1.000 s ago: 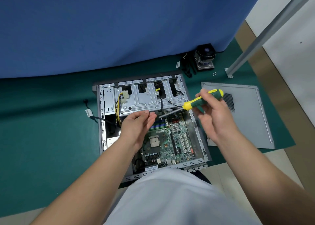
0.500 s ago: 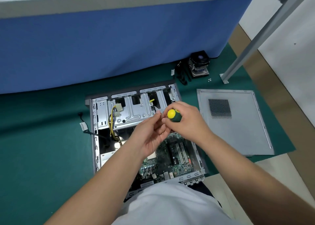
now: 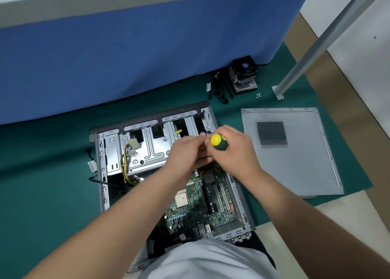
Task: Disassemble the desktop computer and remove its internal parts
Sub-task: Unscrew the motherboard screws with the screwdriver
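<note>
Surface: we see a green mat (image 3: 52, 194) spread over pale floor (image 3: 348, 215).
On the mat: we find the open computer case (image 3: 101, 173), side panel (image 3: 295, 162), cooler fan (image 3: 244, 76), black cables (image 3: 220, 90), loose screws (image 3: 258, 95).

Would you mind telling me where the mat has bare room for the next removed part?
Bare green mat lies left of the computer case, below the blue panel. Right is crowded: side panel, cooler, screws.
</note>
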A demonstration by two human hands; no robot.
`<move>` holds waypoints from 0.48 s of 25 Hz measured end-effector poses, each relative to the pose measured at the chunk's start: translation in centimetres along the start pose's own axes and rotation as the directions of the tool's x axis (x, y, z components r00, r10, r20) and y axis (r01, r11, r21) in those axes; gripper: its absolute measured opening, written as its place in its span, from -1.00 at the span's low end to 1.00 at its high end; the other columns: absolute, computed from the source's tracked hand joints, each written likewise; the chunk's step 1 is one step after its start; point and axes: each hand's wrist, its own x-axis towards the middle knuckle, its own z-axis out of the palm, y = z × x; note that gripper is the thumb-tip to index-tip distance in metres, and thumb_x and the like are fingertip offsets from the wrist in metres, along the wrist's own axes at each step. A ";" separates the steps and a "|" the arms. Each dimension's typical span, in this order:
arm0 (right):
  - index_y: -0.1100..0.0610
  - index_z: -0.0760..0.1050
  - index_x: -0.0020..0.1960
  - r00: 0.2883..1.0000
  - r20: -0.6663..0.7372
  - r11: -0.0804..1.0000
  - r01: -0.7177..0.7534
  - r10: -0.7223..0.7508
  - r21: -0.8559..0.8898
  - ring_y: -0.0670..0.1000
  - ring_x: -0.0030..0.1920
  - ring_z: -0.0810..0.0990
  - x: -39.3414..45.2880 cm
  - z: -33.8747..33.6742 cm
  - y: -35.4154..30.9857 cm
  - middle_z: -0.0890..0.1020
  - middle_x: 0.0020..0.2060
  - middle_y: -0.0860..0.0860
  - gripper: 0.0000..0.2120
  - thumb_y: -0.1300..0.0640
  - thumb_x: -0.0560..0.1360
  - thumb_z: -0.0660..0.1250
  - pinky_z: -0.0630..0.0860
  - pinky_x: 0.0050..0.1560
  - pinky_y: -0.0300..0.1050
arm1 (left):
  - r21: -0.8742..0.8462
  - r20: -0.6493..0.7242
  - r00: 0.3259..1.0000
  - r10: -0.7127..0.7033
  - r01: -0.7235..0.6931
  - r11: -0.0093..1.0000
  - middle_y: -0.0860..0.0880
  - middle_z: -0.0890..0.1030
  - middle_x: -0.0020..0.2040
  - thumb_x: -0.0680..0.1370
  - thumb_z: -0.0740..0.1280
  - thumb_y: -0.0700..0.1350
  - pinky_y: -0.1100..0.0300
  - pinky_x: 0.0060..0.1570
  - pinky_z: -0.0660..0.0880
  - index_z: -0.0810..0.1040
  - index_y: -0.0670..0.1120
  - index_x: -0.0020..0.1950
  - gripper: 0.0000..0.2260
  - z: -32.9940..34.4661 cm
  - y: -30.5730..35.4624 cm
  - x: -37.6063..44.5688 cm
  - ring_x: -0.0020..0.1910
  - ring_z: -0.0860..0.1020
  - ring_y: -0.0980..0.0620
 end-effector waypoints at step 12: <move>0.12 0.52 -0.19 0.797 0.088 0.801 -0.587 0.597 -0.117 0.14 -0.22 0.71 13.5 0.1 14.8 0.68 -0.31 0.11 -0.90 0.10 0.43 0.37 0.65 -0.17 0.05 | 0.962 0.268 0.767 0.583 -0.178 -0.208 0.03 0.27 0.62 0.72 -0.03 0.21 -0.07 0.55 0.09 0.21 0.03 0.64 -0.48 -8.1 1.6 11.8 0.63 0.13 0.00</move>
